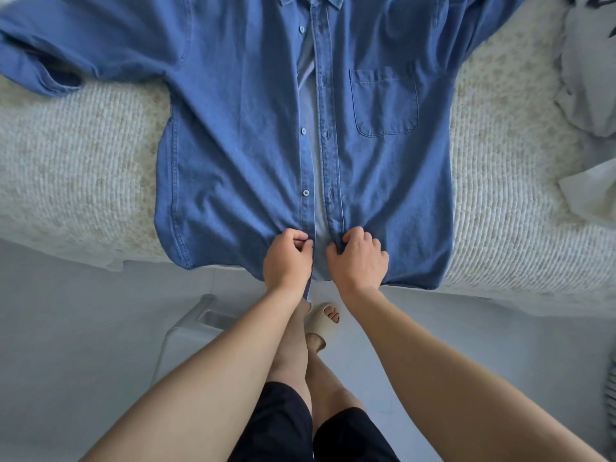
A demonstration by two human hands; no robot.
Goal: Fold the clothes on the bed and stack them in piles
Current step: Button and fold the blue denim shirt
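Note:
A blue denim shirt (240,135) lies front up and spread out on the bed (73,168), collar at the far side, hem hanging over the near edge. Its front is unbuttoned, with a narrow gap down the middle. A chest pocket sits on the right panel. My left hand (287,258) pinches the button edge of the left panel near the hem. My right hand (358,258) grips the buttonhole edge of the right panel at the same height. The two hands are a few centimetres apart.
A cream knitted blanket covers the bed. Grey and white clothes (590,71) lie heaped at the right edge, with a pale cloth (590,191) below them. A white stool (196,325) stands on the grey floor by my legs.

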